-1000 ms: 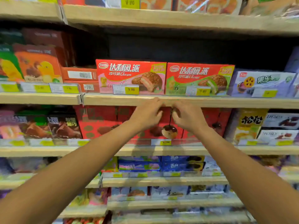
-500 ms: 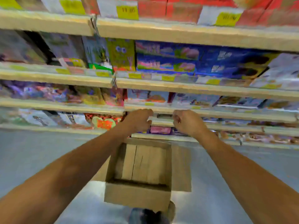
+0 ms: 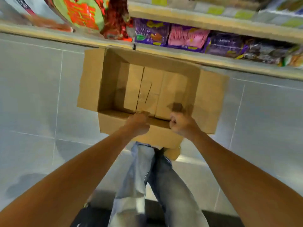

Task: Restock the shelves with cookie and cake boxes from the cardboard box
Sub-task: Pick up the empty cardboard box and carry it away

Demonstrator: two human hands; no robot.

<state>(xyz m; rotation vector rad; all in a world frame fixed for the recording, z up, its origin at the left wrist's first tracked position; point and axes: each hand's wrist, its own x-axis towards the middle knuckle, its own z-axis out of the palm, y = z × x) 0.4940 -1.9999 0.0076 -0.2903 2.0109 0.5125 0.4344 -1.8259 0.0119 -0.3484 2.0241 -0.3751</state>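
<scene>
The cardboard box point(image 3: 91, 79) is showing plain tan brown, darker inside. The floor point(image 3: 32, 95) is showing pale grey tiles with thin white grout lines. The jeans point(image 3: 141, 169) are showing faded light blue. Along the beige shelf edge point(image 3: 213, 22), purple packets point(image 3: 150, 32) with yellow marks are flanking a pink packet point(image 3: 188, 37); towards its left end a bag point(image 3: 82, 12) is showing red, orange and green.

Grey tiled floor point(image 3: 32, 95) with pale grout lines bears a person's legs in light blue jeans point(image 3: 139, 177) above a dark object point(image 3: 91, 217) at the near edge, with purple packets point(image 3: 150, 31), a pink packet point(image 3: 188, 37) and red-and-green bags point(image 3: 82, 12) ranged along the far side.
</scene>
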